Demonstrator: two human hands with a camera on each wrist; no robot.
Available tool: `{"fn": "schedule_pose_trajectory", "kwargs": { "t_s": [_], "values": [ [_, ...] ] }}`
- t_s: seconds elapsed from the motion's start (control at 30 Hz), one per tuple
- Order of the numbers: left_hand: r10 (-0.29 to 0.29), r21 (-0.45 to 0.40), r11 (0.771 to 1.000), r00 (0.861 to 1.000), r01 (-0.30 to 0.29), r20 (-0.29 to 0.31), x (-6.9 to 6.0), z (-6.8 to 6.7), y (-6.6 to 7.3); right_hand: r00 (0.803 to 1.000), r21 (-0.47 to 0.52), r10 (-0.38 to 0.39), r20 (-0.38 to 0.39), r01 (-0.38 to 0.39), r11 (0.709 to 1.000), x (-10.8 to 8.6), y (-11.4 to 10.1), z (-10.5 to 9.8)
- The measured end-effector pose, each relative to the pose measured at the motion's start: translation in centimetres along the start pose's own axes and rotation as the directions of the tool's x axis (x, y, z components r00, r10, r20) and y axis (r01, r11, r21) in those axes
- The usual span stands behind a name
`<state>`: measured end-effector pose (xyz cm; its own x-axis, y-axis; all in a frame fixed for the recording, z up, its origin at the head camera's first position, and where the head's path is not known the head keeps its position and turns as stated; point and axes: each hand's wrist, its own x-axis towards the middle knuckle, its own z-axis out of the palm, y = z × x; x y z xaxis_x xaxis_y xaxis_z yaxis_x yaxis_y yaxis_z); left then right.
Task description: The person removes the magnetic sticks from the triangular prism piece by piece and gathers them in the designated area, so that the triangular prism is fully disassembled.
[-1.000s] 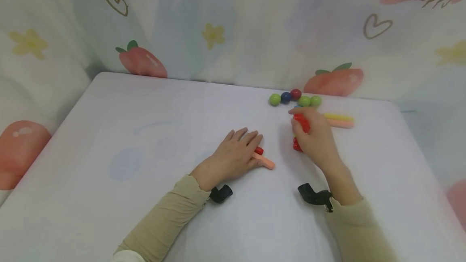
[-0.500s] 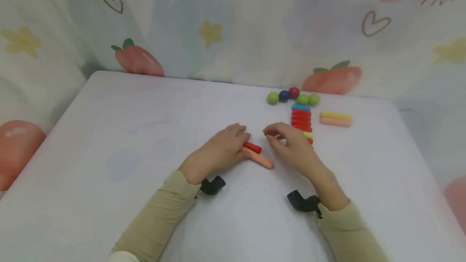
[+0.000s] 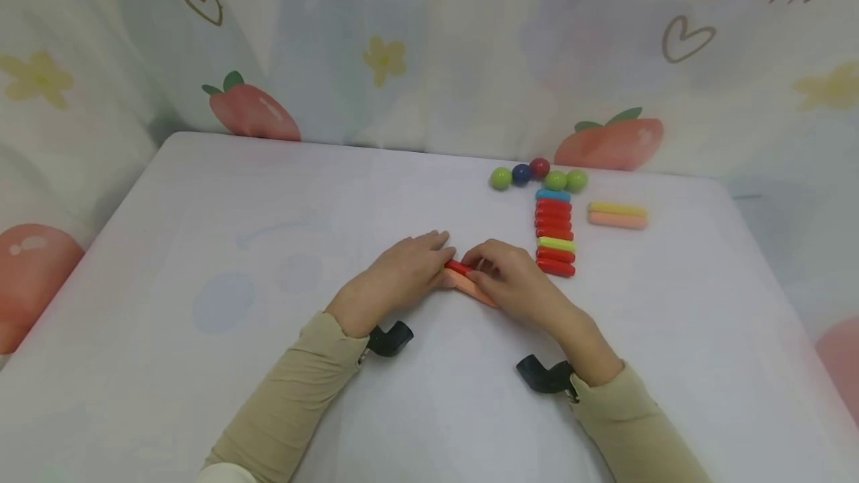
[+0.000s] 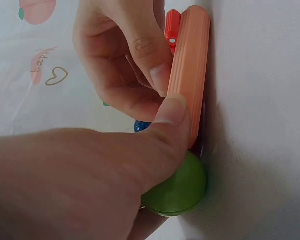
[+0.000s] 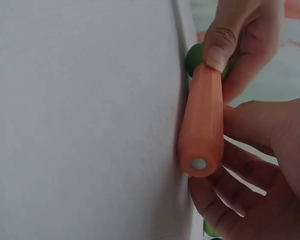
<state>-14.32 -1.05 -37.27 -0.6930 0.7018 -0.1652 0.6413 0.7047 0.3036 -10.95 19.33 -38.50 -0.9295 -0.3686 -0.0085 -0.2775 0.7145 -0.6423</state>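
In the head view an orange magnetic building stick, ribbed and with a metal disc at its end, lies mid-table beside a red one. My left hand covers their far-left ends with fingers extended. Its thumb rests on the orange stick in the left wrist view, over a green ball. From the right, my right hand pinches the red stick, its thumb between the two sticks. The right wrist view shows the orange stick against that thumb; the red stick is hidden there.
Behind the right hand lies a column of red, yellow and blue sticks. Several green, blue and red balls line the table's back edge. A yellow stick and an orange stick lie side by side at right.
My right hand has left the stick column and come left and nearer, onto the red stick. My left hand has drawn back slightly to the left, baring more of the sticks half a second ago.
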Motion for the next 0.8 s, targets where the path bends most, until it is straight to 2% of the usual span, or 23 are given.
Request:
{"fn": "schedule_pose_trajectory", "kwargs": {
  "t_s": [0.3, 0.6, 0.8],
  "values": [
    [-0.045, -0.012, 0.999, 0.998, 0.045, 0.041, 0.04, -0.04, 0.09, 0.999, -0.028, 0.036, 0.006, -0.036, 0.999, 0.09, -0.16, -0.01],
    [-0.031, 0.006, 1.0, 0.999, 0.031, 0.041, 0.16, -0.09, 0.08, 0.991, -0.099, 0.117, 0.069, -0.11, 0.989, -0.13, -0.55, -0.74],
    [-0.028, -0.019, 0.999, 0.998, 0.029, 0.05, -0.02, -0.06, -0.02, 0.993, -0.121, 0.105, 0.059, -0.097, 0.988, -0.29, -0.66, -0.6]
  ]
}}
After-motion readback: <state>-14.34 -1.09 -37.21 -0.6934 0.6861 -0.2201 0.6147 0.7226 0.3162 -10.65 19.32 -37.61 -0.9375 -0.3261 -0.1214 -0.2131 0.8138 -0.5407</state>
